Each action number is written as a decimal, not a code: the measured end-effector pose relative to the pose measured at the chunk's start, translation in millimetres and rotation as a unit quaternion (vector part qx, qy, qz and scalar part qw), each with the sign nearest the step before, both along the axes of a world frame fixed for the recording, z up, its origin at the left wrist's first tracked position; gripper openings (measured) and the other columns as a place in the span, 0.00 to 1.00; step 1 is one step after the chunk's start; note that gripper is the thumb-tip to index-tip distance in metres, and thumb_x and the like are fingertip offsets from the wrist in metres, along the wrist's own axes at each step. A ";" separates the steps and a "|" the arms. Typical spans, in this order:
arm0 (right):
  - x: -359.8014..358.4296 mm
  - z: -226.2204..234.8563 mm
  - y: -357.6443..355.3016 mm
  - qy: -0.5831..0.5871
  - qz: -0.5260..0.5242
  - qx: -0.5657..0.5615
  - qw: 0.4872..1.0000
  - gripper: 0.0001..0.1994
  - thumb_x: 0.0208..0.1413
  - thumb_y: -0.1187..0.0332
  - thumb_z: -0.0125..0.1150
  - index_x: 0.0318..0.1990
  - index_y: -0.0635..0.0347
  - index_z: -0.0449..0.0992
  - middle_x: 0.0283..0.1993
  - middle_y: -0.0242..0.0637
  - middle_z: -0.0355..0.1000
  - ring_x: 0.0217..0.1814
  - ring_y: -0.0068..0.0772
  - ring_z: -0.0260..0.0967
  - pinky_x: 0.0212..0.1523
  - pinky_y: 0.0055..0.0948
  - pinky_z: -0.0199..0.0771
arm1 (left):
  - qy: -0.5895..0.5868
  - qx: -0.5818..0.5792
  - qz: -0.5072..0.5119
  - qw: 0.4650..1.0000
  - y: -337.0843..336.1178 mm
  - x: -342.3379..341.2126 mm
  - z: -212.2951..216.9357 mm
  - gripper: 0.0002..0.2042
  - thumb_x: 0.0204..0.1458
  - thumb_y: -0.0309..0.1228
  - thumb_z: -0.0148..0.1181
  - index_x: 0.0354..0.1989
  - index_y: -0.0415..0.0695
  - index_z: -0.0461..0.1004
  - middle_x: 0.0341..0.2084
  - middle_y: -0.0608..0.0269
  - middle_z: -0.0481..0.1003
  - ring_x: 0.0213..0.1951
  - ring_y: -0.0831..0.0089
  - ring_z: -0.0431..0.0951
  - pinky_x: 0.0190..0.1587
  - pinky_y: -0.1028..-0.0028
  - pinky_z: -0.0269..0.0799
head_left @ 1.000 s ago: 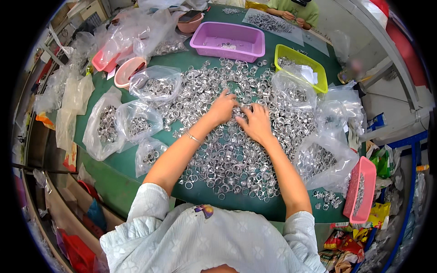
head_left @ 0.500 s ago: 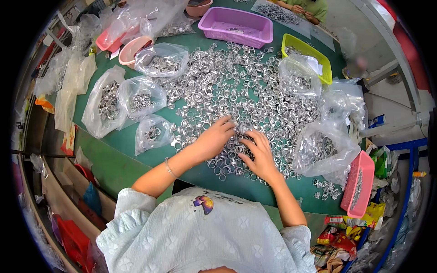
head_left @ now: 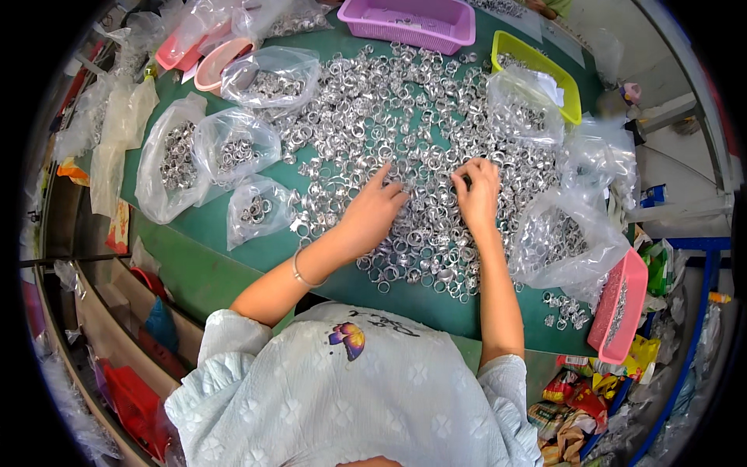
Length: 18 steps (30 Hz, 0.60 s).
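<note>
A wide spread of silver-coloured metal rings (head_left: 424, 226) covers the middle of the green table. Over its centre rests my left hand (head_left: 375, 212), index finger stretched forward and the others slightly bent apart, touching the rings with none visibly held. To the right, my right hand (head_left: 478, 193) is curled, thumb and fingertips drawn together down at the rings; anything between them is too small to make out. Clear plastic bags holding rings stand on both sides: a small bag (head_left: 247, 227) at the left and a large open bag (head_left: 537, 253) near my right forearm.
A purple basket (head_left: 436, 37) stands at the far side, a yellow-green basket (head_left: 572, 101) at the far right. A pink basket (head_left: 638, 292) sits at the right table edge beside a small ring cluster. Pink bowls (head_left: 208, 75) stand far left. Another person's sleeve (head_left: 556, 8) shows at the top.
My right hand has moved away from the left one, forward and to the right, and its fingers have curled. My left hand stays over the middle of the pile. The whole view has shifted slightly.
</note>
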State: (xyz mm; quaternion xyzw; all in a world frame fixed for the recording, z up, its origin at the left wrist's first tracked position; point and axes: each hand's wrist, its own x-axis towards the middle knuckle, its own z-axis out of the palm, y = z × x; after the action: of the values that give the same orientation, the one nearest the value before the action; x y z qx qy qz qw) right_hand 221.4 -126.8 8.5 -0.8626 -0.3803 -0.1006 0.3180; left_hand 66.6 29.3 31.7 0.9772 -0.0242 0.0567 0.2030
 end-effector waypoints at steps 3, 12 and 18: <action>-8.0 8.9 -14.2 0.082 0.018 0.090 0.992 0.04 0.45 0.76 0.60 0.29 0.63 0.71 0.37 0.39 0.70 0.38 0.38 0.65 0.42 0.31 0.63 | -0.020 -0.041 -0.007 0.999 2.3 -33.8 1.3 0.22 0.34 0.12 0.50 0.42 0.41 0.72 0.52 0.55 0.64 0.59 0.51 0.56 0.58 0.60 0.57; -64.7 43.6 -40.1 0.750 0.065 0.454 0.476 0.03 0.50 0.76 0.57 0.33 0.64 0.72 0.39 0.36 0.69 0.37 0.23 0.65 0.35 0.22 0.65 | 0.113 -0.701 0.104 0.697 -22.2 -59.7 11.5 0.12 0.55 0.23 0.43 0.44 0.39 0.71 0.32 0.66 0.74 0.25 0.86 0.66 0.27 0.86 0.61; -67.7 41.4 11.4 0.105 -0.002 -0.055 0.993 0.10 0.43 0.68 0.65 0.32 0.61 0.75 0.27 0.41 0.64 0.32 0.41 0.67 0.29 0.35 0.66 | 0.107 -0.617 0.110 0.772 -25.7 -55.7 3.0 0.11 0.56 0.26 0.45 0.45 0.40 0.71 0.27 0.70 0.72 0.26 0.85 0.66 0.27 0.85 0.60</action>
State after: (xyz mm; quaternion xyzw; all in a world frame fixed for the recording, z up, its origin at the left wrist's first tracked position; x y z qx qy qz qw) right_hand 153.7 -115.3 49.9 -0.8855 -0.3478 0.0109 0.3079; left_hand 10.9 3.6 34.7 0.6374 0.1459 -0.0237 0.7563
